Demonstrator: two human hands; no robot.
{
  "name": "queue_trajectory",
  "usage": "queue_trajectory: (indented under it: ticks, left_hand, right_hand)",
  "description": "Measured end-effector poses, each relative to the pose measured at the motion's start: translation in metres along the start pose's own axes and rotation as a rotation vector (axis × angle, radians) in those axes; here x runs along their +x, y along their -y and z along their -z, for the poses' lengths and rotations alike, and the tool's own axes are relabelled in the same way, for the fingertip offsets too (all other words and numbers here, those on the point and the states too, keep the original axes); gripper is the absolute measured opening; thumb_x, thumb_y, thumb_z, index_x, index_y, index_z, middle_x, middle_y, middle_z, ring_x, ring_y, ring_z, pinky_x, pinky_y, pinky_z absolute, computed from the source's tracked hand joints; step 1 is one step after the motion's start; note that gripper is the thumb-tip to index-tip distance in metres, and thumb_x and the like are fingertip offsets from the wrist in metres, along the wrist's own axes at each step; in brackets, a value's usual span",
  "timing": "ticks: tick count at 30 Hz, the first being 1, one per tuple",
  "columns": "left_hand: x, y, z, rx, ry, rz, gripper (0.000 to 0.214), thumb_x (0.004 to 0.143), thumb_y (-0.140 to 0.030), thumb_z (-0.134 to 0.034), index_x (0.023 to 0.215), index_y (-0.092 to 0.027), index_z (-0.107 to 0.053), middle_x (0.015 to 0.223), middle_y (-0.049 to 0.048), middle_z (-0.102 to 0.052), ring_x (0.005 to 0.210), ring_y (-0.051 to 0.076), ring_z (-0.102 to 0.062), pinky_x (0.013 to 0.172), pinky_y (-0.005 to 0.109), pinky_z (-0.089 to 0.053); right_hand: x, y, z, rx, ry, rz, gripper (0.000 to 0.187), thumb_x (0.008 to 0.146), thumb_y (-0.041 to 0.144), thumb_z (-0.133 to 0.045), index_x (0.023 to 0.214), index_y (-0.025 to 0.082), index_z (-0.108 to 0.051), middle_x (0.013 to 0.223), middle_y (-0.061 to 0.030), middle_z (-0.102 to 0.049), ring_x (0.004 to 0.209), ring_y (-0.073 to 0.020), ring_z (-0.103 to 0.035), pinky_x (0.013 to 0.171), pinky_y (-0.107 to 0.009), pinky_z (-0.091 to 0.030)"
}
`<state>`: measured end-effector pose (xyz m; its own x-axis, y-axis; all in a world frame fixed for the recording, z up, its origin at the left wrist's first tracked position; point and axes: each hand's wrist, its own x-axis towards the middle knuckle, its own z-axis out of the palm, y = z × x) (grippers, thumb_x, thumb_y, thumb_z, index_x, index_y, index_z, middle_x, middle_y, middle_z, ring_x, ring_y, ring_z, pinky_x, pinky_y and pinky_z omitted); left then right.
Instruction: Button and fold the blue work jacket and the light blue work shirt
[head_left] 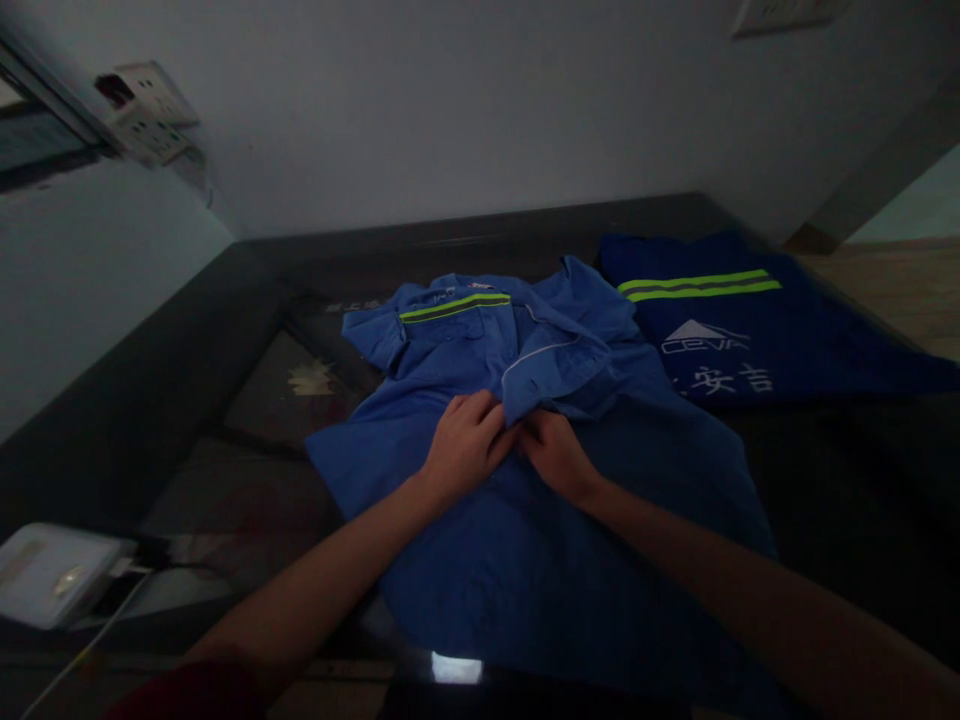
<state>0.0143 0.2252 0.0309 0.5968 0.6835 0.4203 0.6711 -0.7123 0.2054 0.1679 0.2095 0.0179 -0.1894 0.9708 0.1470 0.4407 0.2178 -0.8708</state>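
Note:
A blue work shirt with a yellow-green and grey reflective stripe lies spread over the dark table in front of me. Its front opening is partly lifted and folded over near the middle, showing a white-piped edge. My left hand is closed on the cloth at this edge, with the fingers bent. Right beside it, my right hand pinches the same part of the shirt from the other side. The fingertips of both hands almost meet and are partly hidden by the fabric.
A darker blue garment with a reflective stripe and white lettering lies to the right on the dark table. At the left edge sits a white box-shaped device with a cable. Power sockets are on the wall at the upper left.

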Motion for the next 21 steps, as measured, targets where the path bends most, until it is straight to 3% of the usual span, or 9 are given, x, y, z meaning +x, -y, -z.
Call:
queue_trajectory:
  ticks: [6,11,16,21]
  left_hand:
    - [-0.0004,0.0016,0.0035,-0.113,-0.010,0.007,0.027,0.089,-0.024,-0.032,0.088,-0.017,-0.058,0.091,0.0104,-0.056,0.088,0.023,-0.049,0.080,0.039,-0.041]
    - [-0.0028,0.0021,0.0033,-0.276,-0.050,0.030,0.036,0.092,-0.032,-0.029,0.076,-0.017,-0.057,0.094,0.0119,-0.052,0.090,0.023,-0.048,0.081,0.039,-0.043]
    - [-0.0026,0.0051,0.0018,-0.489,-0.114,0.042,0.033,0.095,-0.031,-0.027,0.089,-0.017,-0.056,0.098,0.0107,-0.058,0.094,0.020,-0.054,0.085,0.035,-0.045]
    - [-0.0009,0.0089,-0.0003,-0.576,-0.208,0.218,0.020,0.094,-0.024,-0.036,0.091,-0.018,-0.054,0.087,0.0051,-0.060,0.083,0.015,-0.057,0.076,0.028,-0.047]
  right_hand:
    - [0.0002,0.0012,-0.0003,0.023,0.032,-0.008,0.006,0.079,0.020,-0.057,0.076,0.016,-0.055,0.068,-0.0032,-0.060,0.059,-0.0142,-0.053,0.055,-0.025,-0.037]
    - [0.0005,0.0025,0.0009,0.075,0.039,-0.010,0.023,0.087,0.036,-0.053,0.085,0.014,-0.059,0.072,-0.0042,-0.062,0.062,-0.0152,-0.054,0.057,-0.025,-0.039]
    - [0.0006,0.0015,0.0017,0.111,0.018,-0.028,0.031,0.089,0.045,-0.050,0.082,0.016,-0.058,0.059,-0.0006,-0.055,0.057,-0.0150,-0.053,0.054,-0.025,-0.038]
    - [0.0020,0.0025,0.0021,0.099,0.010,-0.047,0.032,0.088,0.046,-0.050,0.076,0.017,-0.056,0.057,0.0000,-0.055,0.054,-0.0138,-0.052,0.051,-0.024,-0.037]
